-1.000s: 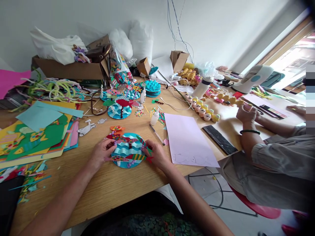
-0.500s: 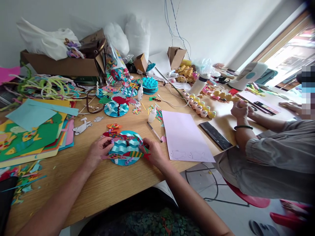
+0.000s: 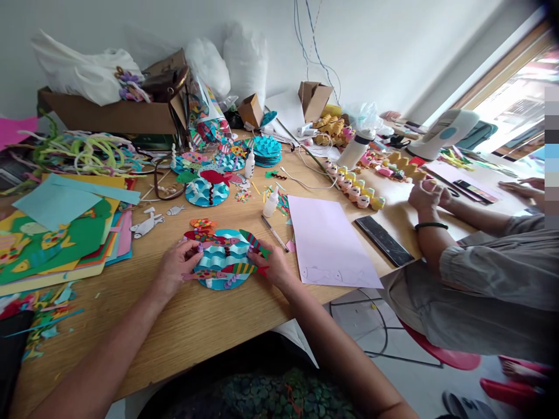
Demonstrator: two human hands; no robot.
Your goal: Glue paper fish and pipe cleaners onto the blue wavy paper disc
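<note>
A round blue paper-plate craft [image 3: 220, 258] lies on the wooden table in front of me, with wavy light-blue paper strips across it. Dotted and striped paper fish are on it, among them a red dotted fish [image 3: 208, 237] near the top and a red-and-yellow striped fish [image 3: 239, 269] low on the right. My left hand [image 3: 178, 266] pinches the craft's left edge, beside a small purple piece. At the right edge my right hand [image 3: 273, 265] is closed on the craft, next to a green striped fish [image 3: 253, 241]. An orange fish [image 3: 203, 223] lies just beyond the plate.
Lilac paper [image 3: 329, 238] with pencilled fish, a pen [image 3: 274, 233] and a glue bottle [image 3: 271, 202] lie to the right. Another finished-looking plate [image 3: 207, 192] stands behind. Coloured paper sheets [image 3: 56, 201] are stacked left. A co-worker's hands [image 3: 425, 195] are at the right.
The green striped fish at the upper right of the plate now sits slightly higher and more tilted. My right hand has shifted a little; my left hand keeps its hold.
</note>
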